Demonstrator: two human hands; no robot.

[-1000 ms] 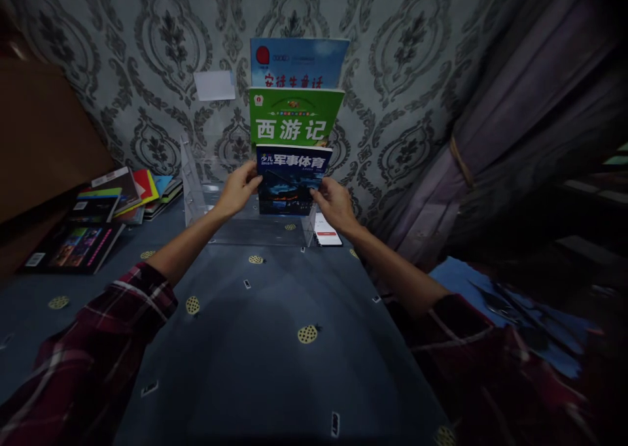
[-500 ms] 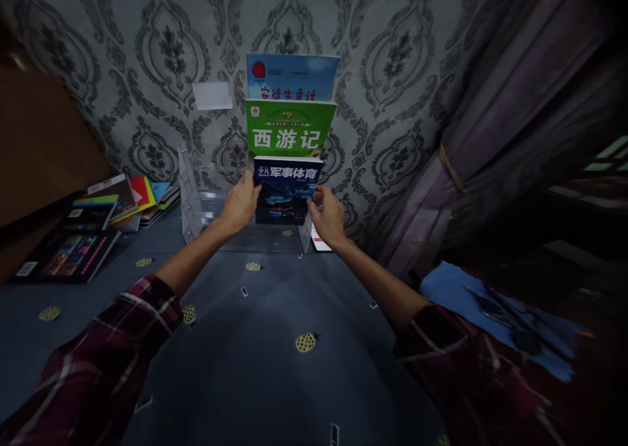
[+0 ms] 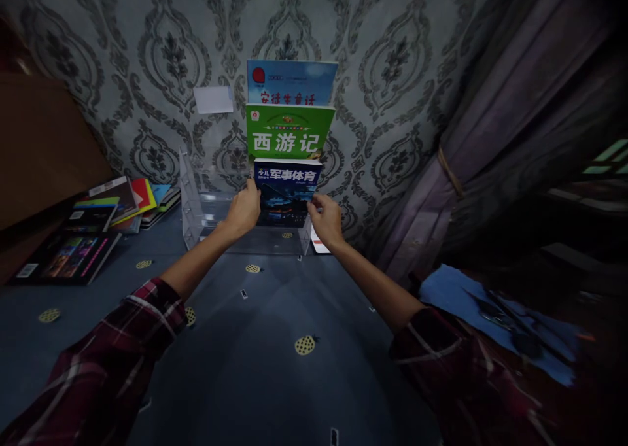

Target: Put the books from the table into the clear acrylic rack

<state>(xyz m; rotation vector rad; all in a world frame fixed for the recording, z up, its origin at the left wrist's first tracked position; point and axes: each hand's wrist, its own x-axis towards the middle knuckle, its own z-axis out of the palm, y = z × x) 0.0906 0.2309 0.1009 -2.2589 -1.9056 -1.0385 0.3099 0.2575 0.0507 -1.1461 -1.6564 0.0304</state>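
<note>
A dark blue book (image 3: 287, 194) stands upright at the front of a clear plastic display rack (image 3: 265, 242). My left hand (image 3: 244, 207) grips its left edge, with some fingertips hidden behind it. At its right edge, the thumb and fingers of my right hand (image 3: 326, 219) are closed on the cover's side. Behind it rises a green book (image 3: 289, 131), and behind that a light blue book (image 3: 294, 82); both are on the rack's right part, their lower portions covered. The rack's left part holds no book.
Several books (image 3: 135, 201) lie piled at the left beside a brown cardboard box (image 3: 49, 152). A white card (image 3: 214, 99) is at the patterned wall. A tied curtain (image 3: 417, 197) hangs at the right, above a blue cloth (image 3: 456, 295) with dark tools on it.
The view has shifted slightly. My left hand sits a little lower along the dark blue book's edge. My right hand stays at the opposite edge, and the books keep their places.
</note>
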